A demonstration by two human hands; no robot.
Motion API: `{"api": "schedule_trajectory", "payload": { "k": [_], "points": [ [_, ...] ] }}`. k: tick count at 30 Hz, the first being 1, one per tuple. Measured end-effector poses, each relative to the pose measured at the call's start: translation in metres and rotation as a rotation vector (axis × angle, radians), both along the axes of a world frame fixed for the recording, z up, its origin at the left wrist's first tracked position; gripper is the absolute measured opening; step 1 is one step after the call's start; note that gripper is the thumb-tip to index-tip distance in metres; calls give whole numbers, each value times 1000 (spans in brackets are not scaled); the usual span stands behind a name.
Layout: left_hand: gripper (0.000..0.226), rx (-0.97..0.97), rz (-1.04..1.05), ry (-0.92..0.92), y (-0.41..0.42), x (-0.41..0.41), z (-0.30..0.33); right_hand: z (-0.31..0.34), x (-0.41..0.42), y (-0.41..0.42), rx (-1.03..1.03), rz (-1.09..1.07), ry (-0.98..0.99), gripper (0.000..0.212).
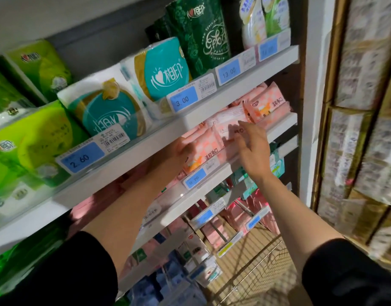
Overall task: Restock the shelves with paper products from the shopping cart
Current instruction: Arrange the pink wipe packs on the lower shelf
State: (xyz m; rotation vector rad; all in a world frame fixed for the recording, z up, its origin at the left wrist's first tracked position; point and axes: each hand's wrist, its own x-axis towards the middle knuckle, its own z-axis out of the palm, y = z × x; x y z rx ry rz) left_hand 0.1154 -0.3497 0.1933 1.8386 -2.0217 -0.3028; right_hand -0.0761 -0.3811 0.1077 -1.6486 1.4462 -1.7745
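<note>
Several pink checkered wipe packs lie on the second white shelf, under the shelf of tissue rolls. My left hand reaches under the upper shelf and presses against the side of a pink pack at the shelf's front; its fingers are mostly hidden. My right hand hovers just in front of a pale pink pack, fingers straight and spread, touching or nearly touching it. The wire shopping cart stands below, at the bottom right.
Teal tissue rolls and green packs fill the upper shelf, with dark green packs behind. Lower shelves and hooks hold pink and blue packs. Stacked wrapped cartons rise at the right beside a white post.
</note>
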Motion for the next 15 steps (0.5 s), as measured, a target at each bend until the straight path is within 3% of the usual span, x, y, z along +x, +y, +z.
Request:
{"api": "schedule_trajectory", "payload": {
  "k": [2, 5, 9, 15],
  "points": [
    [41, -44, -10, 0, 5, -7, -5, 9, -13, -14, 21, -80, 108, 26],
    [59, -336, -38, -214, 5, -10, -16, 25, -29, -41, 68, -100, 367, 42],
    [61, -305, 35, -372, 4, -18, -29, 40, -33, -67, 220, -51, 728, 73],
    [43, -656, -33, -427, 12, -16, -46, 53, -27, -68, 235, -95, 841, 83]
  ]
}}
